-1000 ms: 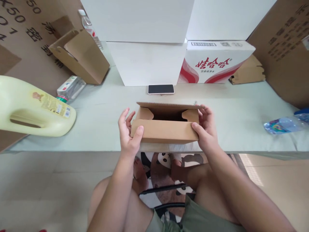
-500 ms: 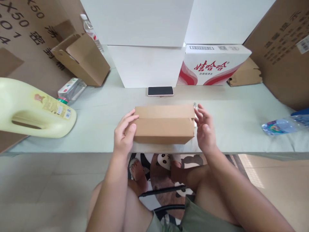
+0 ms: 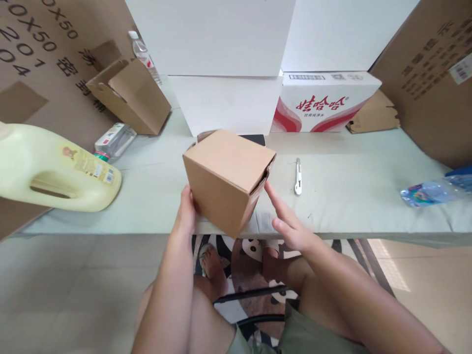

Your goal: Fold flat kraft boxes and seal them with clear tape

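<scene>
A brown cardboard box is tilted and turned at the table's front edge, with a loose flap gap at its right end. My left hand grips the box's left side, its fingers mostly hidden behind it. With fingers stretched out, my right hand is open beside the box's right end; a fingertip is at or very near the edge there. A white utility knife lies on the table to the right of the box. Behind the box, a phone is partly covered.
White cartons stand along the back, one a printed water carton. On the left are a yellow jug, a clear bottle and an opened cardboard box. A plastic bottle lies on the right of the table.
The box has been turned and tipped up, its front corner nearer me. My right hand has moved left and down, and the utility knife is now uncovered. The phone is now partly hidden.
</scene>
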The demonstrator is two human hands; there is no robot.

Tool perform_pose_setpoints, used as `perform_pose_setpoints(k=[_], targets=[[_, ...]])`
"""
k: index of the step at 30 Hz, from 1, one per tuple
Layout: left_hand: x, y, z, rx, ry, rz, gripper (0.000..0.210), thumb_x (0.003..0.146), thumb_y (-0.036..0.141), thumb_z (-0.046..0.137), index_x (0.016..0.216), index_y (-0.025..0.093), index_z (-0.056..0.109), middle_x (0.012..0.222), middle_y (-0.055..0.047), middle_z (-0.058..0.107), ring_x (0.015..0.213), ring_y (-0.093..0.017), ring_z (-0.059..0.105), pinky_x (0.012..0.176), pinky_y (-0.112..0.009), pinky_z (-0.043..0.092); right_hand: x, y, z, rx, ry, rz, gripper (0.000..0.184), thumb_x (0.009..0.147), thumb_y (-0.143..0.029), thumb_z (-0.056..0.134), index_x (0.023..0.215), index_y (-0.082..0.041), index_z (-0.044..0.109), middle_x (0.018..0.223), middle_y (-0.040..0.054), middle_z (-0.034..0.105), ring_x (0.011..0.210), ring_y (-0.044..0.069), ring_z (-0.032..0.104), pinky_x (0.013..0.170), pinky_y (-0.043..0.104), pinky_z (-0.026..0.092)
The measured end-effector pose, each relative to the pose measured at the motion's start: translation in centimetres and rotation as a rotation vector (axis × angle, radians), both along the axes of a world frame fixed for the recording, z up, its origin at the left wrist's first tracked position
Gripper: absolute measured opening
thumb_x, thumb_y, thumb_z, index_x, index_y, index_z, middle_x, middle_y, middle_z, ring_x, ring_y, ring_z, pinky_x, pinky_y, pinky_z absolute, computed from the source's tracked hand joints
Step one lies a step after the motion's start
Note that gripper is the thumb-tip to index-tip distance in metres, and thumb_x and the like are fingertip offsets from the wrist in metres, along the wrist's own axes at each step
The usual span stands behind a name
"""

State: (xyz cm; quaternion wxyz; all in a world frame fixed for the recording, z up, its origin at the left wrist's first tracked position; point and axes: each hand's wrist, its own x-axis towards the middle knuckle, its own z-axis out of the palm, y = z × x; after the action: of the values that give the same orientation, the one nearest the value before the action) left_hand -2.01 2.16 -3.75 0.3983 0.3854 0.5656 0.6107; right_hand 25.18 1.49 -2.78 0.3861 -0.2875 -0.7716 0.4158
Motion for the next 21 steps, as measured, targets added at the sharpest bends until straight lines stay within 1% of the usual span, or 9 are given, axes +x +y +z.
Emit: perform_pose_setpoints(k=[2,5,8,11,12,14,17,19,21], targets=[[0.6,-0.2,-0.3,-0.073,-0.134,-0.074,0.075,0.084,0.08,0.039,0.113,0.019,0.072,0.109,-0.012,0.077,0.119,-0.032,0.065,0.101,-0.044,0.051,0.2,-0.4,0.1,0.074,-0.029,0.009,0.073,0.099,-0.058,0.042,0.161,-0.043,0.006,0.169,-0.0085,0.004,0.157,0.026,0.006,0.127,0.053,0.02],[0.8,-0.6,-0.5,-0.104,-0.188,-0.109,0.094,0.071,0.093,0.039,0.116,0.017,0.071,0.117,-0.016,0.075,0.128,-0.037,0.06,0.107,-0.047,0.047,0.6,-0.6,0.3,0.187,-0.057,0.006,0.076,0.099,-0.047,0.047,0.161,-0.041,0.004,0.169,-0.0075,0.0,0.157,0.03,0.009,0.122,0.054,0.032],[0.7,-1.1,-0.1,-0.209,-0.212,-0.135,0.09,0.073,0.09,0.045,0.117,0.016,0.071,0.123,-0.016,0.073,0.131,-0.037,0.057,0.109,-0.047,0.045,0.5,-0.7,0.3,0.225,-0.087,-0.03,0.082,0.096,-0.033,0.051,0.162,-0.037,0.001,0.17,-0.0014,0.014,0.153,0.031,0.028,0.107,0.048,0.052],[0.9,-1.4,0.9,-0.321,-0.172,-0.134,0.075,0.081,0.081,0.049,0.12,0.021,0.07,0.124,-0.012,0.073,0.126,-0.032,0.062,0.104,-0.044,0.05,0.0,-0.8,0.2,0.175,-0.08,-0.092,0.087,0.095,-0.026,0.053,0.162,-0.037,-0.001,0.166,0.0042,0.028,0.144,0.029,0.045,0.092,0.042,0.06],[1.0,-1.4,1.1,-0.365,-0.154,-0.134,0.073,0.082,0.081,0.047,0.121,0.023,0.07,0.122,-0.011,0.074,0.122,-0.032,0.065,0.1,-0.044,0.053,-0.3,-0.8,0.2,0.152,-0.06,-0.118,0.085,0.095,-0.026,0.053,0.162,-0.037,0.002,0.165,0.0054,0.03,0.143,0.029,0.046,0.092,0.042,0.06],[1.4,-1.4,1.5,-0.453,-0.142,-0.143,0.075,0.083,0.082,0.044,0.119,0.022,0.07,0.114,-0.012,0.076,0.111,-0.032,0.07,0.09,-0.044,0.057,-0.7,-0.9,0.3,0.11,-0.004,-0.181,0.074,0.097,-0.028,0.054,0.16,-0.039,0.017,0.164,0.0062,0.032,0.146,0.028,0.042,0.097,0.043,0.058],[2.2,-1.3,1.4,-0.508,-0.154,-0.193,0.073,0.084,0.08,0.045,0.113,0.019,0.072,0.108,-0.014,0.077,0.101,-0.031,0.072,0.082,-0.043,0.059,-0.8,-1.1,0.7,0.088,0.047,-0.259,0.049,0.1,-0.035,0.052,0.148,-0.036,0.044,0.161,0.007,0.039,0.151,0.028,0.034,0.112,0.049,0.047],[2.7,-1.3,1.1,-0.506,-0.109,-0.258,0.064,0.086,0.073,0.05,0.109,0.018,0.073,0.107,-0.014,0.077,0.099,-0.031,0.072,0.08,-0.042,0.059,-0.5,-1.0,1.2,0.063,0.038,-0.256,0.046,0.101,-0.045,0.048,0.145,-0.032,0.049,0.16,0.0088,0.041,0.152,0.029,0.03,0.118,0.053,0.038],[3.0,-1.4,0.7,-0.485,-0.015,-0.319,0.052,0.086,0.064,0.058,0.104,0.018,0.074,0.102,-0.013,0.078,0.097,-0.031,0.072,0.078,-0.042,0.059,-0.2,-0.9,1.5,0.012,0.031,-0.218,0.057,0.098,-0.057,0.045,0.148,-0.03,0.046,0.162,0.0104,0.036,0.154,0.031,0.026,0.12,0.056,0.034]])
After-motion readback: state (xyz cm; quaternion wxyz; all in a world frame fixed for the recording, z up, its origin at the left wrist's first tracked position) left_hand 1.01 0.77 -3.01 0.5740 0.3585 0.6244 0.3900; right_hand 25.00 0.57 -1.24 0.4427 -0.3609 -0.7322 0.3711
